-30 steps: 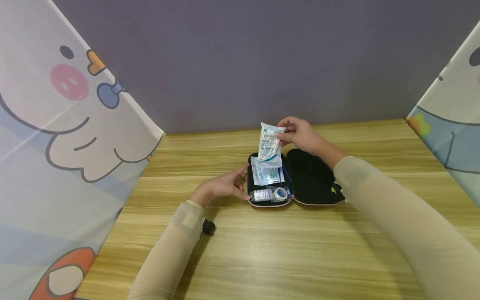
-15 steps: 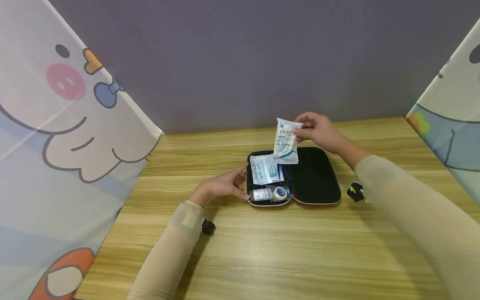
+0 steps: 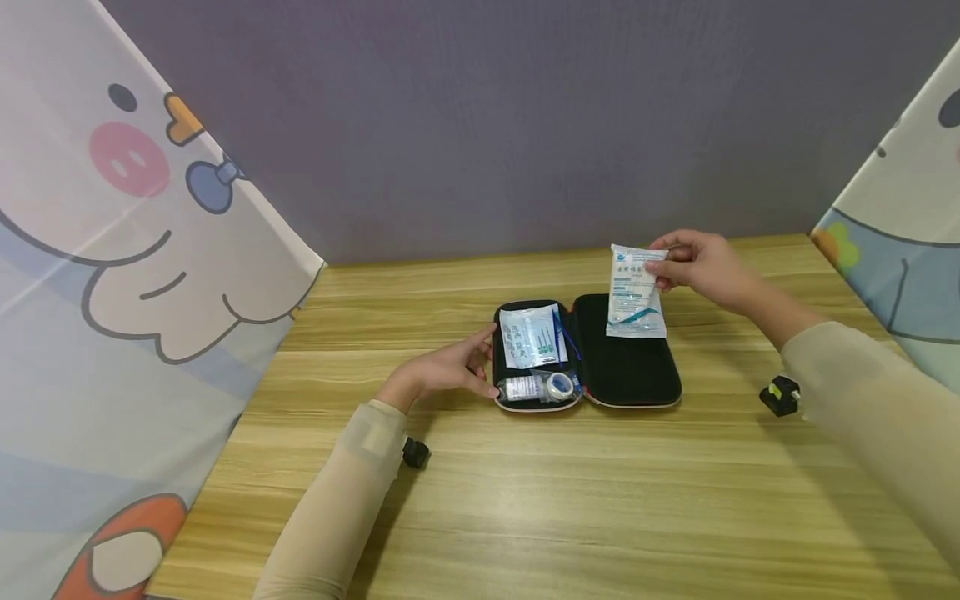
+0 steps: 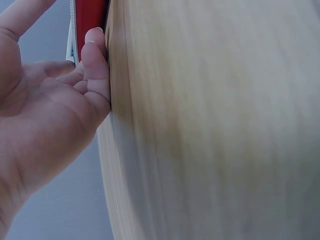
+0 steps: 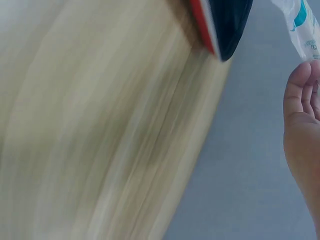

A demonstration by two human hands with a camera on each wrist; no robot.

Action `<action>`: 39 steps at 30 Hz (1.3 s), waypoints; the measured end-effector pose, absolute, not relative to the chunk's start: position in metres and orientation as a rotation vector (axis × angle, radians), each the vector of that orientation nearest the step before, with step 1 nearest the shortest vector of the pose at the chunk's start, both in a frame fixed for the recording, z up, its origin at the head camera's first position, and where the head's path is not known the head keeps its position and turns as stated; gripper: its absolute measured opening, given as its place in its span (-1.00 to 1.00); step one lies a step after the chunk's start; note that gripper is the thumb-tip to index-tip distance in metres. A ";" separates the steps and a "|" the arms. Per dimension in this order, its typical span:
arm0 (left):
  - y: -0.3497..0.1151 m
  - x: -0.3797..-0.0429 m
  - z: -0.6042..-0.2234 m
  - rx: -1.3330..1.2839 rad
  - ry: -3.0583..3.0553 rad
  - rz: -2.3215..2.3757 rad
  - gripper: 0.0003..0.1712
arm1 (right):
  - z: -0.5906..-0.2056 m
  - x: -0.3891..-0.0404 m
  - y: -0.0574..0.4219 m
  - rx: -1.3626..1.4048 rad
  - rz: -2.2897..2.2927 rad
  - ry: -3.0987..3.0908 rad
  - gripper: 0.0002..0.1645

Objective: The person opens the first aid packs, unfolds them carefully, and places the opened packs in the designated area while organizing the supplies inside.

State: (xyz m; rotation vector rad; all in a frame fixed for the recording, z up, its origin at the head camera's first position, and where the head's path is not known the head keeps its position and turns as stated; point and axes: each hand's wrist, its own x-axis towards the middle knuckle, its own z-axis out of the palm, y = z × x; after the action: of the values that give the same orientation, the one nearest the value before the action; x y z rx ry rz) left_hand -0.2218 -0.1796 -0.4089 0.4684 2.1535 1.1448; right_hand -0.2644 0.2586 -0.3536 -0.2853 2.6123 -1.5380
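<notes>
My right hand [image 3: 705, 265] pinches the upper right edge of a white printed plastic packet [image 3: 630, 292] with a teal wave. The packet hangs upright in front of the right half of an unzipped black case [image 3: 633, 379], overlapping it in the head view. My left hand [image 3: 446, 368] rests at the case's left side, thumb at the front corner and index finger farther back. The left wrist view shows its other fingers bent by the case's red outer side [image 4: 90, 25]. In the left half lie a flat white packet [image 3: 531, 337], a wrapped white roll [image 3: 523, 388] and a tape roll [image 3: 559, 386].
The case lies on a wood-grain table [image 3: 540, 500], with a grey wall [image 3: 480, 133] behind. Blue cords [image 3: 567, 337] run beside the flat packet. Black wrist devices [image 3: 780, 396] show under the sleeves. Cartoon-printed cloths [image 3: 172, 250] hang at both sides.
My right hand has carried the packet rightward from over the case's left half to in front of its right half, uncovering the flat packet. The left hand stays at the case.
</notes>
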 end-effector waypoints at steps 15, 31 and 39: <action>-0.180 -0.222 -0.408 0.478 2.152 1.151 0.44 | -0.375 -0.262 0.278 -0.208 -1.327 2.547 -0.35; -0.178 -0.221 -0.407 0.493 2.157 1.144 0.45 | -0.397 -0.262 0.267 -0.305 -1.015 2.658 -0.43; -0.179 -0.222 -0.407 0.488 2.158 1.138 0.46 | -0.404 -0.262 0.256 -0.277 -1.087 2.647 -0.50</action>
State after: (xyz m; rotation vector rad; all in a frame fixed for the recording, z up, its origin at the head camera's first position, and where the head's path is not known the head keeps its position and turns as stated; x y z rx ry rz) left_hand -0.2216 -0.1792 -0.4074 0.4877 2.1582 1.1383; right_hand -0.2621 0.2560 -0.4042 -0.2766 2.6473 -1.0873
